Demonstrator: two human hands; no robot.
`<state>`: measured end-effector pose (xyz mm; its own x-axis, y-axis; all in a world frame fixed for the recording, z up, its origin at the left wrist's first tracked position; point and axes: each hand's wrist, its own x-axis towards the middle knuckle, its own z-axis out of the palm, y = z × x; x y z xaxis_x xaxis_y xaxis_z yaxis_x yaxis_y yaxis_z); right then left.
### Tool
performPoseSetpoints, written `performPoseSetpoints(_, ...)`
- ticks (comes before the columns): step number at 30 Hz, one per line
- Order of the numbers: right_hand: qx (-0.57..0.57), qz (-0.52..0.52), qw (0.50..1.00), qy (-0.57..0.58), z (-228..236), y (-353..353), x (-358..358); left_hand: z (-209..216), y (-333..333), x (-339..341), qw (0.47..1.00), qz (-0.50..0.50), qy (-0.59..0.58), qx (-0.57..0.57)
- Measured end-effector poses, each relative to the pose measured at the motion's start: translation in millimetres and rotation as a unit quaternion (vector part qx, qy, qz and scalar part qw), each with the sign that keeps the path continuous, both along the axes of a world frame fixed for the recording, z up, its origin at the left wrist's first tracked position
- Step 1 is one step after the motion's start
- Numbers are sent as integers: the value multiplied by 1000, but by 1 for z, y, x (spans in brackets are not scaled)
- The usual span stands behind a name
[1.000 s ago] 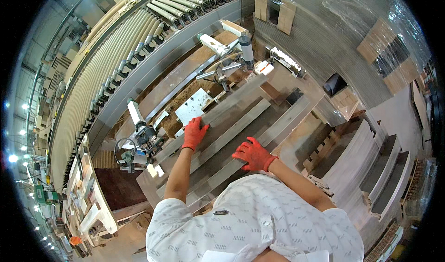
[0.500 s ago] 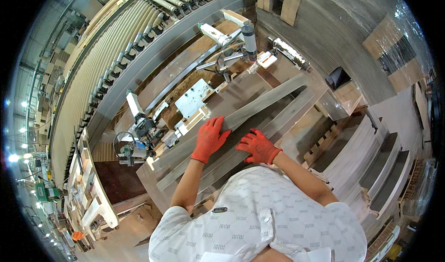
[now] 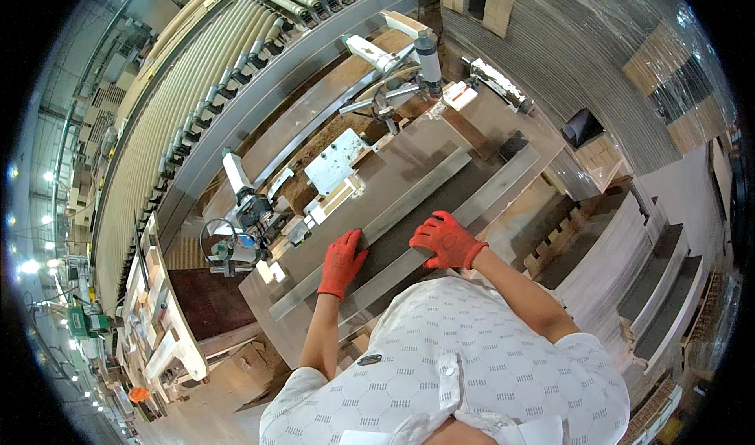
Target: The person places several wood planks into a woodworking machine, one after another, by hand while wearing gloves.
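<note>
Half a second back the two gloved hands sat close together on the work; since then they have spread a little, and the left hand (image 3: 341, 262) has slid down and outward along the bench. It lies flat now, fingers stretched out and together, palm pressed on the nearer long grey strip (image 3: 370, 232), gripping nothing. The right hand (image 3: 447, 240) is cupped, fingers curled over the edge of the dark panel (image 3: 440, 201) that lies between the two strips; whether it truly grips that edge or only rests on it I cannot tell. The second grey strip (image 3: 480, 201) runs under and past the right hand, parallel to the first, both slanting away up toward the machine. Ahead of the left hand, just beyond the fingertips, stands a white plate (image 3: 336, 160) on a clamp fitting, and further out to its left a small motor unit (image 3: 236, 244) with hoses. Well beyond the right hand a spindle head (image 3: 425, 55) stands upright over the far end of the table (image 3: 259, 303). The strips look pale, dull metal-grey, straight and narrow; the panel between them is darker and matt. To the right of the right hand, stacked boards (image 3: 629, 256) step down toward the floor.
</note>
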<state>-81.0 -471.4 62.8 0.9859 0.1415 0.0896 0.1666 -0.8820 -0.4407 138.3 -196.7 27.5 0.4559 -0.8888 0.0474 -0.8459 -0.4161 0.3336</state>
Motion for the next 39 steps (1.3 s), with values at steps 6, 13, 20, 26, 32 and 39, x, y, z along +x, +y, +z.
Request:
performPoseSetpoints(6,26,21,999,-36,7,0,6,32,-27,-15,999,20,48,-15)
performPoseSetpoints(13,-11,-26,995,-95,60,-8,53,128,-75,-70,998,17,55,16)
performPoseSetpoints(20,24,-153,970,-186,27,6,59,44,-62,34,996,83,-17,0)
performPoseSetpoints(26,34,-168,978,-119,-6,4,22,-17,-56,98,993,97,-62,-6)
performPoseSetpoints(32,41,-208,974,-81,-24,-4,11,-62,-84,119,977,159,-143,-15)
performPoseSetpoints(39,17,-210,974,-83,-24,-7,4,-84,-103,133,987,129,-87,-49)
